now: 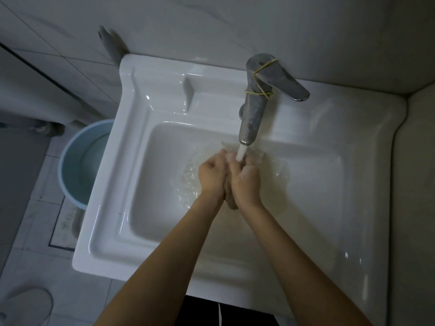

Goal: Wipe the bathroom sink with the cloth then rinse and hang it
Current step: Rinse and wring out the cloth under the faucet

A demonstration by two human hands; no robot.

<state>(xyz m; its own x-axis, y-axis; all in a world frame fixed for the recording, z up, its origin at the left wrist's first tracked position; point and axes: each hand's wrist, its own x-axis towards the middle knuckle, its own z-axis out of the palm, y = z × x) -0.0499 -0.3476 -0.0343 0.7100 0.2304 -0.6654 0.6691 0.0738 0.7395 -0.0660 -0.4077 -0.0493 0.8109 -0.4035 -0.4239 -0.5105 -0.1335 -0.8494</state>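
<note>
A white rectangular sink [131,142] fills the middle of the view. Its metal tap [255,104], with a yellow rubber band around it, pours a stream of water into the basin. Under that stream, my left hand [211,175] and my right hand [247,182] press together around a small wadded brownish cloth [229,198]. Only the cloth's lower end shows between my wrists; the rest is hidden by my fingers. Water splashes and spreads over the basin floor around my hands.
A light blue bucket [77,161] stands on the tiled floor left of the sink. Tiled walls close in behind and at the right. A white shoe [26,304] shows at the bottom left. The tap's lever [284,83] points to the right.
</note>
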